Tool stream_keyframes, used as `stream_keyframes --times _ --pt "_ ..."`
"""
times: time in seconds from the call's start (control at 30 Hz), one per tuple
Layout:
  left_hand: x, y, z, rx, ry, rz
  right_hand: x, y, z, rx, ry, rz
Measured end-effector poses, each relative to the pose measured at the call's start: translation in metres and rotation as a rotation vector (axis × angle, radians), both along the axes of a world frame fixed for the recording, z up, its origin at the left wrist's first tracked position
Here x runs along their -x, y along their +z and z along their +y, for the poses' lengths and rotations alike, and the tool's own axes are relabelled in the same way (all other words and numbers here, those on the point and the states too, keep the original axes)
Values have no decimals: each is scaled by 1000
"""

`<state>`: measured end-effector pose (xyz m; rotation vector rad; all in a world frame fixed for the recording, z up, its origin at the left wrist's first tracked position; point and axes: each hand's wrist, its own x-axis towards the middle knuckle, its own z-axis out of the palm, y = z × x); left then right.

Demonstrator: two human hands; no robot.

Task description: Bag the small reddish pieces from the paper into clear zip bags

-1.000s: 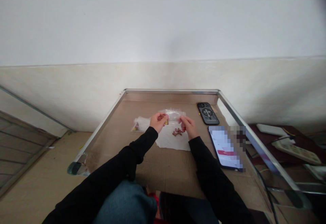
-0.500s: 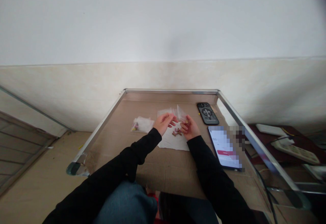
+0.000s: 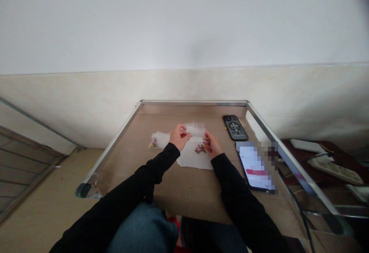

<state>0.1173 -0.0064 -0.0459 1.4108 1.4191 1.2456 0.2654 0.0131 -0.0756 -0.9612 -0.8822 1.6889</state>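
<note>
Between my two hands stretches a small clear plastic bag (image 3: 197,133). My left hand (image 3: 178,137) is closed in a pinch at the bag's left side. My right hand (image 3: 212,144) has its fingers closed on the right side, where a bit of yellowish colour shows at the fingertips. Several small pink and brown pieces (image 3: 200,149) lie in a loose pile on a white sheet (image 3: 193,161), just below the bag and beside my right fingers. Left of my left hand lie clear bags (image 3: 161,139), with small coloured pieces visible at one end.
A dark phone (image 3: 235,127) with a cross design lies at the back right, face down. Nearer me is another phone (image 3: 253,168) with its screen lit, partly blurred. Brown cardboard (image 3: 129,168) covers the table inside a metal frame (image 3: 193,102). A power strip (image 3: 336,170) sits off to the right.
The bag, upright in my right hand before, now lies flatter between both hands. My left hand has moved slightly left, and its fingers have closed in. The pile of pieces stays put.
</note>
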Motion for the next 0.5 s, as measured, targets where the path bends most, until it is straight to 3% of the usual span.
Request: stream_keyframes --times 0.17,0.27,0.37,0.5 --pt "4 9 -6 -181 45 516 2 -4 1 7 -71 -86" --pt "1 22 -14 -368 -54 851 5 -10 1 -102 -81 -188" --pt "-4 27 -18 -437 -170 981 8 -13 -1 -308 -15 -301" --pt "-7 22 -17 -417 -227 1027 9 -11 -4 -514 62 -394"
